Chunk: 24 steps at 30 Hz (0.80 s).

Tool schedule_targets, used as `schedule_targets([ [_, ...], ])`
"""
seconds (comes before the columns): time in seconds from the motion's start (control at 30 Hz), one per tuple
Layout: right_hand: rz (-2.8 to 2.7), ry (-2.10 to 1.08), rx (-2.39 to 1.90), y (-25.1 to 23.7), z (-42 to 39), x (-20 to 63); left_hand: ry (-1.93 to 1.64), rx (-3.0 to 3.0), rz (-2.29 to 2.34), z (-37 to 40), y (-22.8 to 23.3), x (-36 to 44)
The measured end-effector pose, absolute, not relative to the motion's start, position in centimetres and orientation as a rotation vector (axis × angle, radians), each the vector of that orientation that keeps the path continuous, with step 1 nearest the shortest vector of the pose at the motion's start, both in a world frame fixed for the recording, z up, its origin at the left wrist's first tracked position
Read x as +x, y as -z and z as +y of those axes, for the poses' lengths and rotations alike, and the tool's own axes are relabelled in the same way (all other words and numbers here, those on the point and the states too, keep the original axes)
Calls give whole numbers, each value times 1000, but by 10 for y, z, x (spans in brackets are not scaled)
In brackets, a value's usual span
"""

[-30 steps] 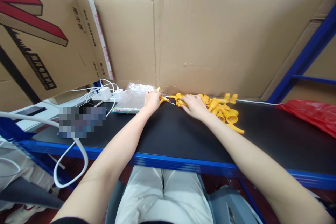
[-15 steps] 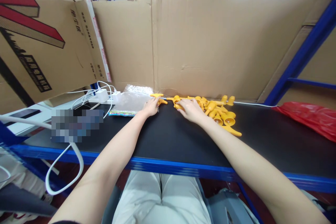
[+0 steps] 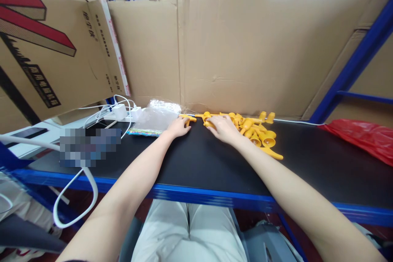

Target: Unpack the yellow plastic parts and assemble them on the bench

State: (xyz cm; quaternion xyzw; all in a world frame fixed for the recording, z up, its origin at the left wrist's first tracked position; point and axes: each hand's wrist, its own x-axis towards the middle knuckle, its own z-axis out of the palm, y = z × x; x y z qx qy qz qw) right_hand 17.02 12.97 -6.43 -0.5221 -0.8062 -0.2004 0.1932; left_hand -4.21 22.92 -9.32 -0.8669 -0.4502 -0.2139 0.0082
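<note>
Yellow piece (image 3: 192,118) lowered, at left fingers (image 3: 183,122)

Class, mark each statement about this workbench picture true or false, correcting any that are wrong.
1. The right hand is at the pile of yellow parts. True.
2. The red plastic lies toward the right end of the tabletop. True.
3. The left hand rests on the red plastic. False: it is at a yellow piece, well away from it.
4. Brown cardboard stands behind the yellow parts. True.
5. The tabletop between the two arms is white. False: it is black.
</note>
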Motion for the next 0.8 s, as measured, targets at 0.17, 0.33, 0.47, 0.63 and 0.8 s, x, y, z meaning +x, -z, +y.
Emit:
schedule_targets([
  [0.17, -2043, 543, -1404, 46, 132, 185, 705, -2699, -1406, 228, 94, -42],
  [0.33, -1450, 449, -1428, 18, 138, 243, 683, -2633, -1492, 224, 91, -41],
  [0.47, -983, 501, -1566, 21, 134, 309, 661, -2618, -1499, 223, 90, -40],
  [0.63, -685, 494, -1797, 65, 121, 367, 659, -2656, -1483, 230, 94, -40],
  [0.8, -555, 271, -1973, 101, 123, 394, 668, -2690, -1467, 233, 96, -41],
])
